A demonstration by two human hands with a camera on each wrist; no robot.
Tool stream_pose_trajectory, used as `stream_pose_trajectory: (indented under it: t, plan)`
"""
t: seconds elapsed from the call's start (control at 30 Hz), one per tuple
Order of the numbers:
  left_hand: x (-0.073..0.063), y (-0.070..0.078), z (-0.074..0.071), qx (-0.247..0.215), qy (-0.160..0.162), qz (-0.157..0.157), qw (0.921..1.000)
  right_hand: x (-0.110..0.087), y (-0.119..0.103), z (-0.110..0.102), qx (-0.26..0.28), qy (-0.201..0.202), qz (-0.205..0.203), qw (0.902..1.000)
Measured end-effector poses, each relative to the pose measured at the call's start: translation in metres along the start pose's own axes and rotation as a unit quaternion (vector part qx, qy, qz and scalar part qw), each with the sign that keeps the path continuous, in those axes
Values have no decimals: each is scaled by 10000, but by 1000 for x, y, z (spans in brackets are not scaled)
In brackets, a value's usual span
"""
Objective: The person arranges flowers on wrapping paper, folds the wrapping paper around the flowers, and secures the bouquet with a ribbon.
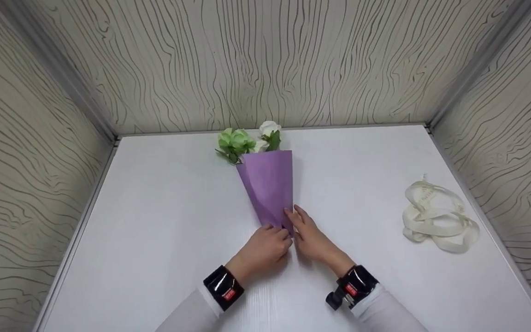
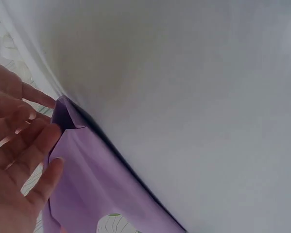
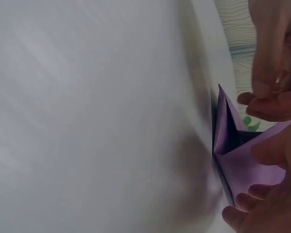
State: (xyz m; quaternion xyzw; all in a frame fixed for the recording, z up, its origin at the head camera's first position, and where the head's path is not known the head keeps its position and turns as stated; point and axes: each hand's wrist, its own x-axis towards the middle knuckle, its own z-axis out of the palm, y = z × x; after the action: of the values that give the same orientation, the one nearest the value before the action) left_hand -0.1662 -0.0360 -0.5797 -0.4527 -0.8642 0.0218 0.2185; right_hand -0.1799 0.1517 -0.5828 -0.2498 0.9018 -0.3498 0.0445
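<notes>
A bouquet wrapped in purple wrapping paper (image 1: 272, 184) lies on the white table. A green flower (image 1: 235, 139) and white flowers (image 1: 270, 129) stick out of its wide far end. My left hand (image 1: 263, 244) has curled fingers at the narrow near end of the paper, gripping its edge. At the right edge of the paper rests my right hand (image 1: 312, 237), its fingers fairly straight and touching the side. Both wrist views show the folded, partly gaping end of the purple paper (image 2: 82, 170), (image 3: 252, 162) between the hands. Most stems are hidden inside the wrap.
A loosely coiled cream ribbon (image 1: 436, 221) lies toward the right side of the white table (image 1: 164, 198). Panels with a wood-line pattern (image 1: 256, 64) enclose the table at the back and both sides. Each wrist wears a black band (image 1: 224, 287).
</notes>
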Motion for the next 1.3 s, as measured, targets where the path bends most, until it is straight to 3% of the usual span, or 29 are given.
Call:
stream_pose_trajectory:
  t: [0.17,0.3,0.43,0.6,0.8,1.13,1.3]
  plan:
    - [1,-6,1,224,287,-377,9986,2,1,1,-110,-14,-201,9997]
    - [-2,-9,5,322,91,-917,9952,4,3,2,-67,22,-244,9997]
    - [-6,-10,10,195,-204,-1171,9927,5,6,3,-13,16,-210,9998]
    - [-10,-12,12,56,-392,-1210,9919,5,7,4,-20,10,-160,9999]
    - [-11,-18,15,343,-344,-1262,9908,5,4,4,-48,-79,56,9999]
    - [2,-34,15,673,-690,-1318,9866,11,-2,6,-458,-120,297,9984]
    - [7,-38,16,825,-689,-1099,9881,13,0,7,-495,-84,281,9983]
